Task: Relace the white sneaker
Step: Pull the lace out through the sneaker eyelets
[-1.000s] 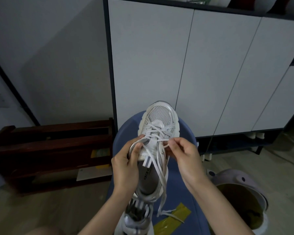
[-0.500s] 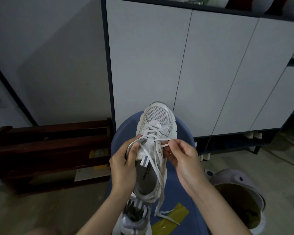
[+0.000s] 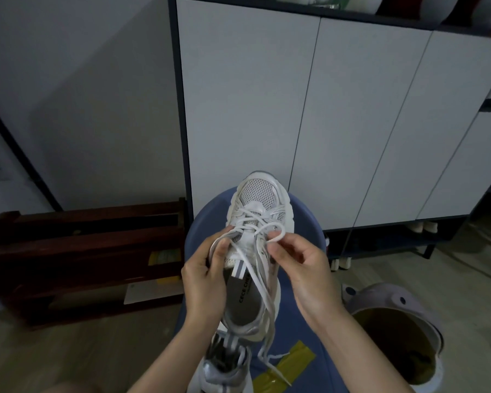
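A white sneaker (image 3: 260,199) lies toe-away on a blue seat (image 3: 309,225), its opening facing me. My left hand (image 3: 206,282) grips the shoe's left side by the collar, thumb over the eyelet edge. My right hand (image 3: 304,268) pinches a small loop of the white lace (image 3: 277,236) at the right eyelets. Lace strands cross the tongue, and loose ends (image 3: 267,344) trail down past the heel onto the seat.
A second sneaker (image 3: 224,367) sits below the first, near my wrists. Yellow tape (image 3: 287,364) is stuck on the seat. A lilac bin (image 3: 391,302) stands at lower right. A dark wooden rack (image 3: 82,251) is at left, white cabinet doors (image 3: 323,123) behind.
My right hand has drawn the lace loop slightly up and out from the right eyelets. The left hand keeps its hold on the shoe.
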